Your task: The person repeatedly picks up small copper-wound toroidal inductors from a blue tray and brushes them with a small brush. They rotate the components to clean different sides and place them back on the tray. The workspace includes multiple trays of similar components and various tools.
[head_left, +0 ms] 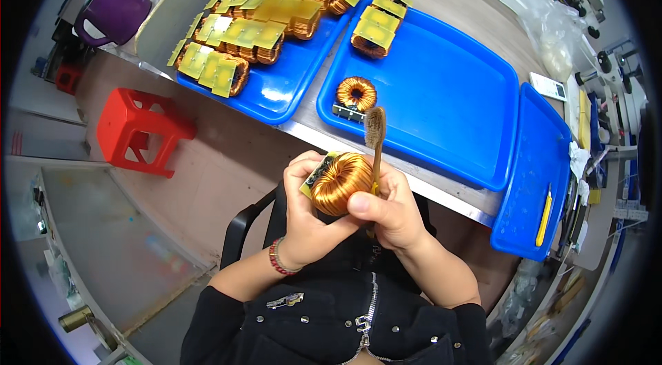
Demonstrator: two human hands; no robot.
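Close in front of my body, my left hand [301, 217] grips a copper-wound toroidal coil [341, 184] with a small yellow-green board on its left side. My right hand [393, 213] holds a brush [375, 134] upright, its brown bristle head above the coil's right edge. The right thumb also rests against the coil's winding. A single copper coil [356, 93] with a dark pinned base sits at the left end of the middle blue tray [441, 103], just beyond the brush.
Rows of coils with yellow-green boards [276, 6] fill the left blue tray [276, 99]; another stack [379, 20] stands in the middle tray. A yellow-handled tool [545, 217] lies in the right tray [514, 217]. A purple mug [117, 12] and red stool [141, 130] are at left.
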